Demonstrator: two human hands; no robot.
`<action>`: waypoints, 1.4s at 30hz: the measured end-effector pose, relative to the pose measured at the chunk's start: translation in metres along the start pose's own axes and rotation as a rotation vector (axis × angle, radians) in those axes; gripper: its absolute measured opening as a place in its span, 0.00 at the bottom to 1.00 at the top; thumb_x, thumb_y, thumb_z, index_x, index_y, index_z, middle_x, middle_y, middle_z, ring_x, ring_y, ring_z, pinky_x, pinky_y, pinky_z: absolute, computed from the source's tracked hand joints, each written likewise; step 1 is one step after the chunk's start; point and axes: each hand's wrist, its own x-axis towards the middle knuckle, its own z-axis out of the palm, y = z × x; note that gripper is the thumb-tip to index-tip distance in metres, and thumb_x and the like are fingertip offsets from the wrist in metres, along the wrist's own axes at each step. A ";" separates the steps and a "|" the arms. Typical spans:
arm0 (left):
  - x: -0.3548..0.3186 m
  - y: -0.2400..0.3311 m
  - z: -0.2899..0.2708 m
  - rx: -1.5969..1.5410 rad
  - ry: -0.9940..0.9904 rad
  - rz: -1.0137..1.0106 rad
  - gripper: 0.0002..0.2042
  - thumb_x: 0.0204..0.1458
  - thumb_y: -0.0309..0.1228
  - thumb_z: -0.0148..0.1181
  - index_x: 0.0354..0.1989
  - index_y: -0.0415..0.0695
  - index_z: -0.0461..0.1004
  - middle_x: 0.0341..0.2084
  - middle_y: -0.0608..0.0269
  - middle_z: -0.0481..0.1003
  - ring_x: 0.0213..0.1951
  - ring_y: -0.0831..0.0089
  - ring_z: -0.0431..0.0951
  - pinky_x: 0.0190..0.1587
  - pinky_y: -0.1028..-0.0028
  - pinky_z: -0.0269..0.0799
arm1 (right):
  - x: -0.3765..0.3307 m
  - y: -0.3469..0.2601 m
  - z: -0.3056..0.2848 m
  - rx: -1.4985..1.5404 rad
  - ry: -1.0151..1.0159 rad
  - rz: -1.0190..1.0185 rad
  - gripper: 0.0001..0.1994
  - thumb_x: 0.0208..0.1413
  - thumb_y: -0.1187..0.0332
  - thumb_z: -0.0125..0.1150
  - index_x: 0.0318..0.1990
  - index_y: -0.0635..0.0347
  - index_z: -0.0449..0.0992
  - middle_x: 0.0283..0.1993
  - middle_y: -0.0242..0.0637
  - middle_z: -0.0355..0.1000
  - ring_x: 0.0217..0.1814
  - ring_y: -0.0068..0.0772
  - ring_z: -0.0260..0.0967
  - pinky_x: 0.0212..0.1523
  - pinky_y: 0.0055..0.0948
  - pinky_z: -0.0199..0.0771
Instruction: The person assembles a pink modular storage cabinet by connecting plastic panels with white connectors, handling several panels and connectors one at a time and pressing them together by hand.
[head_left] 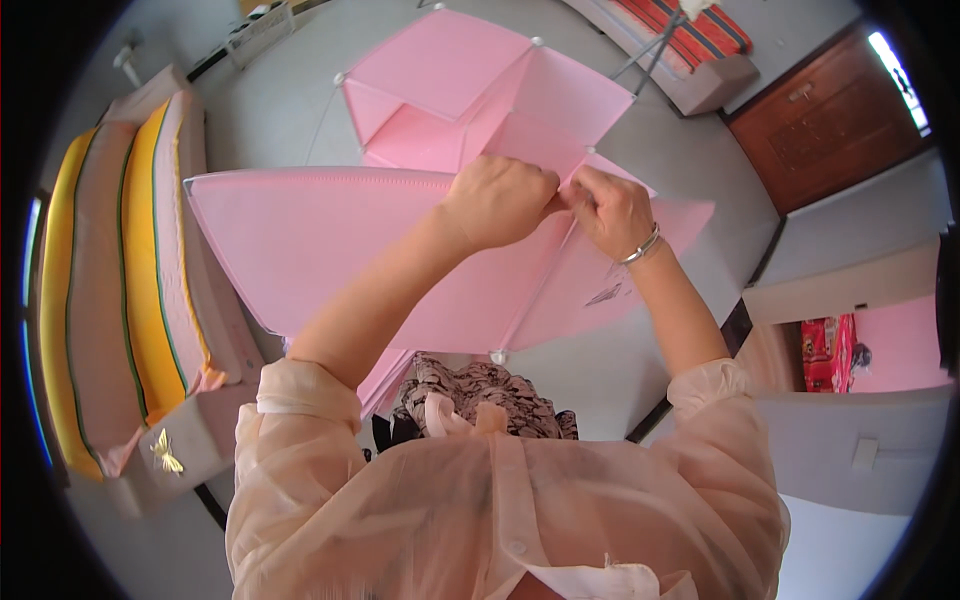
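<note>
My left hand (505, 200) and my right hand (605, 210), a silver bangle on its wrist, are raised close together in front of me. The fingers of both are closed in a pinch at the upper edge of a large pink sheet panel (370, 260). A straight seam or rod runs down the panel from my hands to a white round knob (499, 357). A dark print shows on its right part. Just beyond my hands is a pink folded panel structure (440, 65) with white knobs at its corners. My fingertips hide what exactly they pinch.
A sofa (150, 290) with yellow and beige striped covers stands at the left. Far right are a bench with a red striped cover (700, 35), a metal stand (660, 50) and a brown door (820, 120). Nearer right, a pale cabinet (850, 430) holds red packages (828, 350).
</note>
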 end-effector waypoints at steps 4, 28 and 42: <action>-0.019 -0.009 -0.009 -0.023 0.127 -0.063 0.11 0.42 0.37 0.51 0.16 0.43 0.66 0.12 0.61 0.68 0.17 0.64 0.69 0.19 0.69 0.63 | 0.021 -0.024 0.013 -0.003 0.171 0.044 0.11 0.47 0.68 0.46 0.15 0.60 0.64 0.11 0.39 0.61 0.11 0.40 0.60 0.12 0.32 0.58; -0.197 -0.148 -0.080 -0.463 0.799 -0.774 0.12 0.51 0.37 0.44 0.19 0.45 0.63 0.12 0.76 0.57 0.16 0.87 0.54 0.18 0.87 0.50 | -0.031 0.101 -0.094 -0.031 1.121 0.587 0.12 0.41 0.68 0.42 0.16 0.67 0.67 0.18 0.36 0.65 0.20 0.29 0.60 0.24 0.27 0.61; -0.366 -0.163 0.006 -0.543 1.599 -1.220 0.15 0.51 0.42 0.41 0.17 0.48 0.60 0.11 0.74 0.56 0.13 0.86 0.55 0.14 0.85 0.51 | -0.107 0.092 -0.045 -0.210 0.827 0.804 0.16 0.47 0.63 0.42 0.21 0.71 0.67 0.19 0.45 0.65 0.20 0.36 0.60 0.26 0.30 0.62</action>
